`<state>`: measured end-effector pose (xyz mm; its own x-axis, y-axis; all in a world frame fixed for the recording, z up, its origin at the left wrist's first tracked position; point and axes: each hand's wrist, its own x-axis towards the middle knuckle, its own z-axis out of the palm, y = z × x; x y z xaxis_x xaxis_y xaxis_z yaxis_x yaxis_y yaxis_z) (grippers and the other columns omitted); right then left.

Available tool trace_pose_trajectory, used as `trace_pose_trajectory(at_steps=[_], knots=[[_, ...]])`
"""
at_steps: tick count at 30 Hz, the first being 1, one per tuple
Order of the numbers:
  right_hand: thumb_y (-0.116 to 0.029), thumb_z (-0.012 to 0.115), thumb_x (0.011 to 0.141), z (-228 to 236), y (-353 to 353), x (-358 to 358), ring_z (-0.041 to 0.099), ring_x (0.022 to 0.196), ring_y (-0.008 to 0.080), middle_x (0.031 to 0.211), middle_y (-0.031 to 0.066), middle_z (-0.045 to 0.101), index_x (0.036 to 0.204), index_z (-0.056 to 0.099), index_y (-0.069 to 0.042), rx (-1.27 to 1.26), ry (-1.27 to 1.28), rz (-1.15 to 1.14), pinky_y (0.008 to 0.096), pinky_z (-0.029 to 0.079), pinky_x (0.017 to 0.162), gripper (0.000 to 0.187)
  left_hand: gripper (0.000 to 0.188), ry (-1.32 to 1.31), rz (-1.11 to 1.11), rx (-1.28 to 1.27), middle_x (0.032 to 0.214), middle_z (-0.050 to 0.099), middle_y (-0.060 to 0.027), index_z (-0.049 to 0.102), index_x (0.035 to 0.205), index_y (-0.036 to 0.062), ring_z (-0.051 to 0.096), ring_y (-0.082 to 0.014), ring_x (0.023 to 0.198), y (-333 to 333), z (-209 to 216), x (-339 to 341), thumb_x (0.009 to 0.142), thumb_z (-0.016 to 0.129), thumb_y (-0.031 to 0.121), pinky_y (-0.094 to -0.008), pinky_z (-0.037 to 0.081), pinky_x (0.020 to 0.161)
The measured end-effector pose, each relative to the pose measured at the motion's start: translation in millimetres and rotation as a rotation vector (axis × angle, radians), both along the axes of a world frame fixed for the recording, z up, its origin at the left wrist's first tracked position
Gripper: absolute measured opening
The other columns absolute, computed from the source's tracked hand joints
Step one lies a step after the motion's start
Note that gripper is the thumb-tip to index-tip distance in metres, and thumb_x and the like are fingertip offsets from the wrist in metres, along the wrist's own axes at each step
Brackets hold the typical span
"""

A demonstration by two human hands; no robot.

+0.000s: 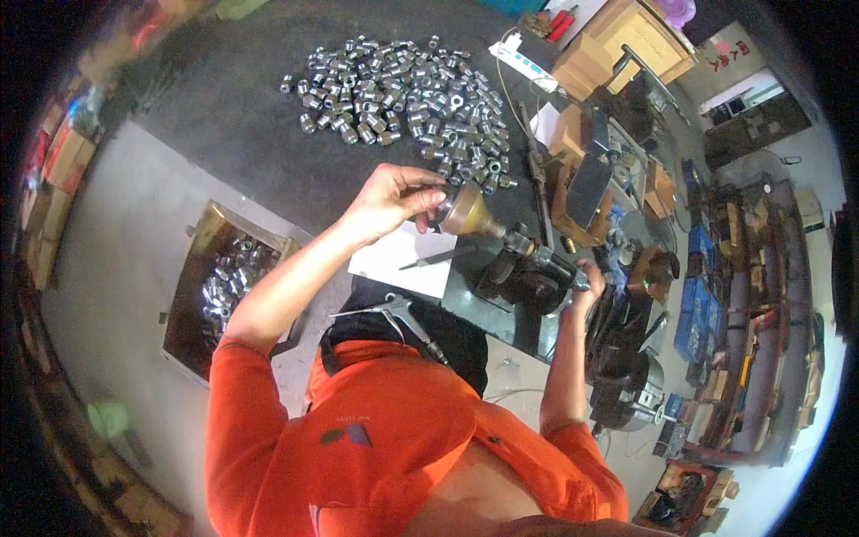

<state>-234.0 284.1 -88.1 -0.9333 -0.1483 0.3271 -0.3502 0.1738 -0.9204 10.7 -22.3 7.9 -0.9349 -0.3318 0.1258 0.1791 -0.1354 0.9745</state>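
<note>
My left hand (400,204) is pinched at the wide end of a yellowish-brown, cone-shaped piece (469,213). A small dark part shows at its fingertips, too hidden to name. The cone narrows to the right into a dark metal spindle fixture (526,273) on the bench. At the fixture's far right end my right hand (586,281) is closed round a metal handle. A white sheet (376,268) lies below the cone, with a dark pen-shaped tool (440,258) on it. Beyond, many hex metal fittings (385,94) are heaped on the dark bench.
An air blow gun (398,315) lies at my waist by the bench edge. A wooden box (183,327) of fittings stands at lower left. A white power strip (523,64), cardboard boxes (582,64) and a dark machine (626,394) are on the right, before shelves (761,331).
</note>
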Motion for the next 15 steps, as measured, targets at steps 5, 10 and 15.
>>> trace_pose_trajectory(at_steps=[5, 10, 15], knots=[[-0.010, 0.039, 0.078, 90, -23, 32, 0.027, 0.042, 0.0048, 0.051, -0.0020, 0.032, 0.073, 0.051, 0.002, -0.494, -0.104, 0.116, 0.0183, 0.020, 0.038, 0.017, 0.026, -0.019, -0.002, 0.097, 0.068, 0.057, -0.0079, 0.056, 0.095, -0.0070, 0.055, -0.0121, 0.053, -4, -3, 1, 0.078, 0.060, 0.012, -0.0224, 0.047, 0.047], [-0.012, 0.042, 0.077, 94, 16, 92, 0.026, 0.039, 0.0053, 0.051, -0.0008, 0.034, 0.069, 0.048, 0.001, -0.604, -0.082, 0.243, 0.0186, 0.020, 0.033, 0.017, 0.032, 0.018, -0.004, 0.178, 0.074, 0.057, -0.0102, 0.052, 0.098, -0.0067, 0.056, -0.0159, 0.060, -3, -13, 3, 0.078, 0.059, 0.018, -0.0270, 0.048, 0.051], [-0.018, 0.048, 0.077, 33, 26, 106, 0.030, 0.037, 0.0058, 0.051, 0.0006, 0.039, 0.066, 0.050, -0.002, -0.577, -0.433, 0.062, 0.0194, 0.018, 0.031, 0.019, 0.028, 0.046, -0.002, 0.269, 0.070, 0.057, -0.0089, 0.052, 0.095, -0.0050, 0.057, -0.0151, 0.058, 2, -12, 4, 0.079, 0.059, 0.016, -0.0252, 0.048, 0.051]])
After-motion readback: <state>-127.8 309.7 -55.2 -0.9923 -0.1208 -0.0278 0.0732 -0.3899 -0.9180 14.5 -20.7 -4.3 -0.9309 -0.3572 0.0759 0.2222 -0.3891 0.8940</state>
